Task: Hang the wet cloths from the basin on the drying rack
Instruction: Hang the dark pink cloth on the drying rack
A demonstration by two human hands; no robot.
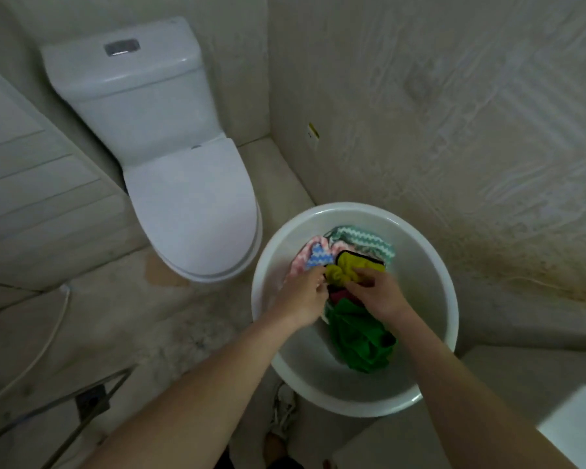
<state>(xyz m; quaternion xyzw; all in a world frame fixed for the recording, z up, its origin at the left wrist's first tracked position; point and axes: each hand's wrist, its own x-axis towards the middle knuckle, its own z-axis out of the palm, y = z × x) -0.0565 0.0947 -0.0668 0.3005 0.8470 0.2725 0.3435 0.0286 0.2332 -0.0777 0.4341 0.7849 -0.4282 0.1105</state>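
A white basin stands on the floor, just right of the toilet and close to the stained wall. The wet cloths lie heaped inside it. At the far rim lies a teal zigzag cloth, and towards the far-left side a pink zigzag cloth lies partly under a small blue zigzag cloth. A yellow cloth with a dark edge sits bunched on top near the middle of the heap. Below it a dark red cloth peeps out, and a green cloth spreads towards the near rim. Both hands reach down into the basin. The left hand has its fingers curled at the left end of the yellow cloth and pinches it. The right hand grasps the same cloth from the right, fingers bent round its folds. A thin metal frame crosses the floor at the lower left; I cannot tell whether it is the drying rack. A shoe shows just outside the basin's near rim.
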